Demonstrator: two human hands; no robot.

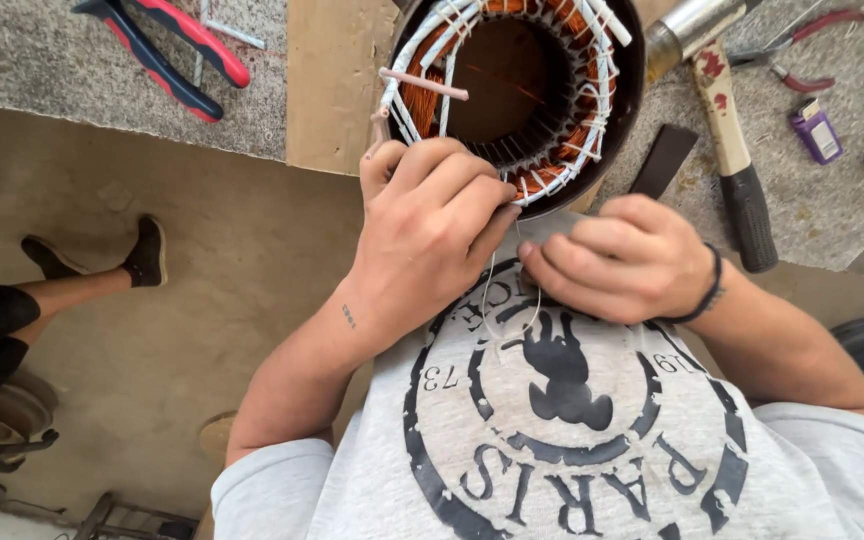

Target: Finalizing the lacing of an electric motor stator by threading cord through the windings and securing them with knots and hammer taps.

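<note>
Both hands are working at the near rim of the motor stator (517, 90) on the worktop (332, 90): the left hand (432, 235) is pinching white lacing cord (500, 290) against the copper windings (422, 95), the right hand (627, 262) is closing on the cord's loop. Most of the coil ring already looks laced; the near edge appears unfinished.

Round dark motor stator with copper windings (552, 110) cut off at top edge, its near rim hidden behind left hand (432, 225), red-and-blue pliers (167, 50) cropped at top, thin white cord (497, 295) end hidden inside right hand (627, 260) grip
</note>
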